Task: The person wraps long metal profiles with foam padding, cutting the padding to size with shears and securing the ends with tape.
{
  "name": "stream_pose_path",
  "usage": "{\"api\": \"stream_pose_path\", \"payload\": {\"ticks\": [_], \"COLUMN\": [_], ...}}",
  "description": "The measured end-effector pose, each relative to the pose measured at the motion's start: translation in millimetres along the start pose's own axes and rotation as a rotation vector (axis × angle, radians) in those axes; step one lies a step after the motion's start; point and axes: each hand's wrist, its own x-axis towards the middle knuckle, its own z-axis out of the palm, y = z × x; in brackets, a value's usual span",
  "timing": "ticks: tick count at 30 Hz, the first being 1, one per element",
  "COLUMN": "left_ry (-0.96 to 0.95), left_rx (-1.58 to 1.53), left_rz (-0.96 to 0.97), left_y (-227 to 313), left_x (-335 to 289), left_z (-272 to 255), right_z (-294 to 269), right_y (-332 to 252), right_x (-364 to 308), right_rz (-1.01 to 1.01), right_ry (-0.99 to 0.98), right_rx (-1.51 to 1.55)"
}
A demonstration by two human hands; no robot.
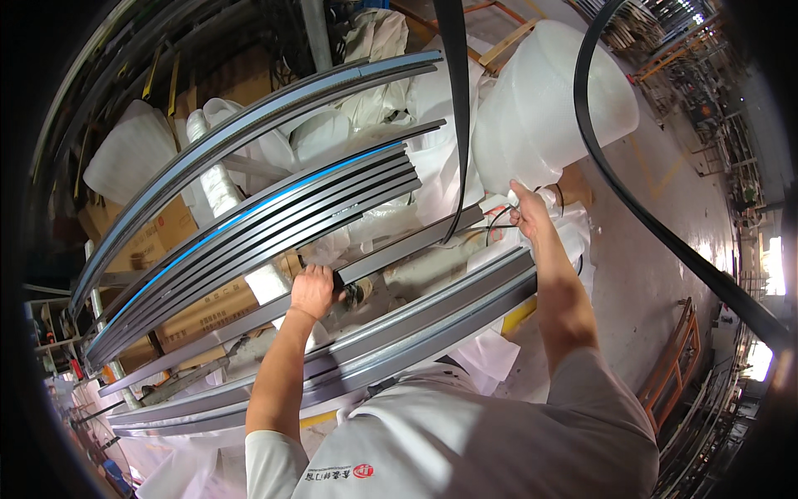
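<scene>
My left hand [313, 291] is closed over a long grey metal profile [399, 249], next to a small black piece [338, 281] on it. Past the profile's right end, my right hand [529, 209] is closed, thumb and fingers pinched together at something small and white. What exactly it holds is hard to make out. Thin dark loops [497, 218] show beside those fingers. Nearer my body lie thick silvery grey profiles [432, 312]. Beyond the left hand are several slim dark profiles [332, 195], one with a blue strip [249, 214].
A big roll of white bubble wrap [557, 100] stands beyond my right hand. Black straps [455, 100] hang across the view. Long pale blue-grey profiles [249, 116] lie at the far left, over cardboard boxes [208, 312]. An orange frame [673, 362] stands on the right floor.
</scene>
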Motion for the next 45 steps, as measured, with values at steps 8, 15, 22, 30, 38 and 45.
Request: {"api": "stream_pose_path", "payload": {"ticks": [8, 15, 22, 30, 38, 45], "left_ry": [0.240, 0.457, 0.439, 0.535, 1.157, 1.488], "left_rx": [-0.281, -1.440, -2.075, -2.723, -2.650, -2.421], "left_rz": [-0.238, -0.682, -0.627, -0.801, -0.974, -1.110], "left_y": [15, 81, 141, 125, 55, -18], "left_x": [-28, -92, -111, -257, -463, -620], "left_z": [-44, -117, -112, -103, -81, -58], "right_z": [21, 28, 168, 233, 339, 451], "right_y": [46, 23, 123, 228, 346, 378], "right_x": [82, -18, -302, -421, -569, -607], "right_rz": [-0.347, -0.712, -1.107, -1.667, -1.818, -1.828], "right_ry": [-0.349, 0.035, -0.608, -0.596, -0.870, -1.089], "right_rx": [-1.259, -0.643, -0.500, -1.031, -0.890, -0.913]}}
